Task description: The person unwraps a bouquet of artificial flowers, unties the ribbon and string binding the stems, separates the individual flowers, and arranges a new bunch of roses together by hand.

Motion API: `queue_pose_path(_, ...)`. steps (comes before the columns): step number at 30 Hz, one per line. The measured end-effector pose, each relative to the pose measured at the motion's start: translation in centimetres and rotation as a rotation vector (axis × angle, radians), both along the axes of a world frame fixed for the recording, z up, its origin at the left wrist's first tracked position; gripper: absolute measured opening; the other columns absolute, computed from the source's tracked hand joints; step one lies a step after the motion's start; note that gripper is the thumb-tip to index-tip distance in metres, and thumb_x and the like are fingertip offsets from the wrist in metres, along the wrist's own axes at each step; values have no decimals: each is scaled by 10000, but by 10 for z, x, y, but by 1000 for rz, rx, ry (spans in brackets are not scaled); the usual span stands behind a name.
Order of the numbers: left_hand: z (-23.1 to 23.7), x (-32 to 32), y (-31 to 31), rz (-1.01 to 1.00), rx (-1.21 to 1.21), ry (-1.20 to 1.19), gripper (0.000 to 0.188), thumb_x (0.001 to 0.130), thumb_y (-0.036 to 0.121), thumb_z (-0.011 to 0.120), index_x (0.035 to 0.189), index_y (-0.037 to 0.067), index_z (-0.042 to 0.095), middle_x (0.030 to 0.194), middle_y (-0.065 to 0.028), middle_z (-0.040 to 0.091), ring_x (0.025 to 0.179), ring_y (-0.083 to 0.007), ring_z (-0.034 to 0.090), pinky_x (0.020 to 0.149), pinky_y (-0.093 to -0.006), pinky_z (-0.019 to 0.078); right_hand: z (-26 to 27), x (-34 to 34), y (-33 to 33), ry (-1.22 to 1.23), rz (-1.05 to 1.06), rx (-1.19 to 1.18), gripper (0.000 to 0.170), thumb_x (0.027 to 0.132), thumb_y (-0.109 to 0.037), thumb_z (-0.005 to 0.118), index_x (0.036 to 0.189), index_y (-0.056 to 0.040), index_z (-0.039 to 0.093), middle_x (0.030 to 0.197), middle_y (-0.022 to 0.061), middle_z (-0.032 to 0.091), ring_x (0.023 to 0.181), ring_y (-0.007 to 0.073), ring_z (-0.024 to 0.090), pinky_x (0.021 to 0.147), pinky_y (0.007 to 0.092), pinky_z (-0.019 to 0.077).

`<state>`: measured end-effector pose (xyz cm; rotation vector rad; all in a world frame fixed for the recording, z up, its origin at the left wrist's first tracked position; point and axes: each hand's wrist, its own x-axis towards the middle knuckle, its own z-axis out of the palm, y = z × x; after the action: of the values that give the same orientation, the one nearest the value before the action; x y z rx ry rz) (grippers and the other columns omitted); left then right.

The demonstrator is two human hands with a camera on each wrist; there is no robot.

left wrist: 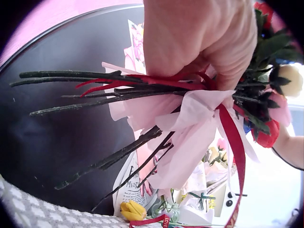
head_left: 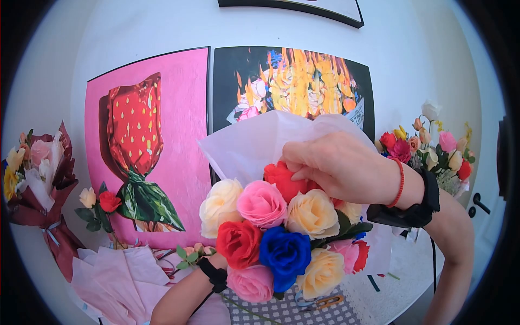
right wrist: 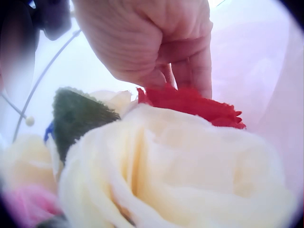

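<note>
The left hand grips the bundle of dark green stems, with pink wrapping paper and a red ribbon around them. Above that grip, in the head view, spread the cream, pink, red and blue roses; the left hand is hidden below them there. At the back of the bouquet the right hand has its fingers bent down on a red rose, beside the pale translucent paper. In the right wrist view the right hand touches a red rose behind a cream one.
Stacked pink paper lies at the left, near a maroon-wrapped bouquet. Scissors with orange handles lie on a patterned mat. More flowers stand at the right. Two paintings lean on the wall behind.
</note>
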<state>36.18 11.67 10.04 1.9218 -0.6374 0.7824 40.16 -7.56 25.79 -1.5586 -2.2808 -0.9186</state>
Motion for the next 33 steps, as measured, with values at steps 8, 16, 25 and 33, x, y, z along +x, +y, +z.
queue_pose_path(8, -3, 2, -2, -6, -2, 5, 421, 854, 207, 506, 1232, 62, 391, 1215, -90, 464, 1110, -190, 465, 957, -333, 371, 10, -11, -29, 401, 71, 197, 139, 791, -77, 585, 917, -19, 573, 931, 71, 628, 800, 152, 616, 671, 249, 477)
queue_pose_path(16, -7, -7, 0, 16, -11, -4, 430, 844, 207, 527, 1227, 60, 397, 1208, -90, 470, 1103, -191, 471, 952, -335, 376, -33, 10, -65, 359, 77, 440, 112, 758, -17, 595, 846, 46, 567, 831, 109, 621, 734, 180, 613, 669, 251, 470)
queue_pose_path(25, -7, -2, -2, 5, -5, 7, 440, 832, 207, 550, 1220, 58, 404, 1200, -91, 477, 1095, -192, 479, 946, -338, 381, -112, 47, -62, 665, 307, 769, 94, 858, -40, 459, 925, 13, 498, 930, 120, 532, 716, 150, 527, 669, 250, 419)
queue_pose_path(33, -8, 1, -3, -6, 1, 16, 450, 822, 207, 570, 1215, 56, 411, 1193, -91, 484, 1088, -194, 486, 941, -340, 386, -187, 62, -8, 1294, 210, 443, 207, 834, -78, 562, 1010, -31, 462, 898, 26, 498, 780, 78, 491, 671, 200, 403)
